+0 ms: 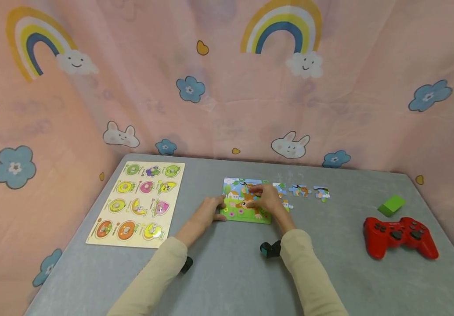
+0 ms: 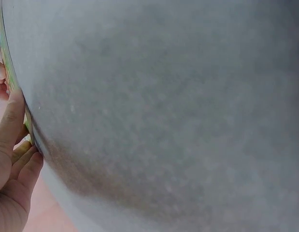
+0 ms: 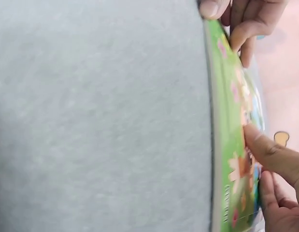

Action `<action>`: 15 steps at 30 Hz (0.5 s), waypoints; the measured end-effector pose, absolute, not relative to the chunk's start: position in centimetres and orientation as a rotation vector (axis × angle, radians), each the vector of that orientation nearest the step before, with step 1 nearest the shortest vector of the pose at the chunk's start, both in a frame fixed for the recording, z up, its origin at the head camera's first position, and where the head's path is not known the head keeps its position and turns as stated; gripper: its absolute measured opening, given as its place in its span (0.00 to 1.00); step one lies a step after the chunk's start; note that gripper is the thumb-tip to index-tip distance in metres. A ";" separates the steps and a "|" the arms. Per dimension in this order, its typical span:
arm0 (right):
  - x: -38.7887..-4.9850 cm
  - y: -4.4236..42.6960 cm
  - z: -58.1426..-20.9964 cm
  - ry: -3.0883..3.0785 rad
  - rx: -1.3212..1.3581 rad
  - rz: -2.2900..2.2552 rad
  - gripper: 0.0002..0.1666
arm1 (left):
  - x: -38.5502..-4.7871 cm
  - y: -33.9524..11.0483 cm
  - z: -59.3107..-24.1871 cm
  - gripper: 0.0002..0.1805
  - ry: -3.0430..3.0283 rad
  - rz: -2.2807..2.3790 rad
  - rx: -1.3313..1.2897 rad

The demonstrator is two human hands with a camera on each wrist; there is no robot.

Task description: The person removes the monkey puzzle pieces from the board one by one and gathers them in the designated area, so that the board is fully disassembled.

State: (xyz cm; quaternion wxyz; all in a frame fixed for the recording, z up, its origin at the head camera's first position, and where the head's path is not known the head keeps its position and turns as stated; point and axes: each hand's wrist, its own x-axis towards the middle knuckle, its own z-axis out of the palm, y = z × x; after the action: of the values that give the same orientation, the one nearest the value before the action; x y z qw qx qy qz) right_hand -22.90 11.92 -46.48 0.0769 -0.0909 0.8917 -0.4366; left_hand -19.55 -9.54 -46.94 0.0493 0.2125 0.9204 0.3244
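A jigsaw puzzle board (image 1: pixel 236 214) with a monkey picture and a green, flowered lower part lies on the table. At its lower left corner my left hand (image 1: pixel 210 211) holds the edge, thumb along the front and fingers at the left side. Over the picture, my right hand (image 1: pixel 269 199) has thumb and fingers set apart on a puzzle piece, which they mostly hide. The right wrist view shows the right thumb (image 3: pixel 265 145) on the picture. Loose puzzle pieces (image 1: pixel 300 190) lie just right of the board, one partly behind the right hand.
To the left lies a wooden fruit peg board (image 1: pixel 135 206) with several knobbed fruits. A red game controller (image 1: pixel 398 235) and a green block (image 1: pixel 391 205) are on the right side of the grey table (image 1: pixel 227 272). A pink patterned curtain (image 1: pixel 227 118) hangs behind the table.
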 end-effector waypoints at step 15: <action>-22.8 12.6 -47.6 2.673 -0.374 -1.370 0.24 | -19.6 -9.5 -46.8 0.25 2.809 0.998 0.637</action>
State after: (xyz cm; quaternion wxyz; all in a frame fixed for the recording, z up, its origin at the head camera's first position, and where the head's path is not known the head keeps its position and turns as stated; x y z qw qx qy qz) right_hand -22.82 12.55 -47.64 0.0572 -0.1234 0.8816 -0.4519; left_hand -19.60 -9.46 -46.81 0.0464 0.2086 0.9205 0.3271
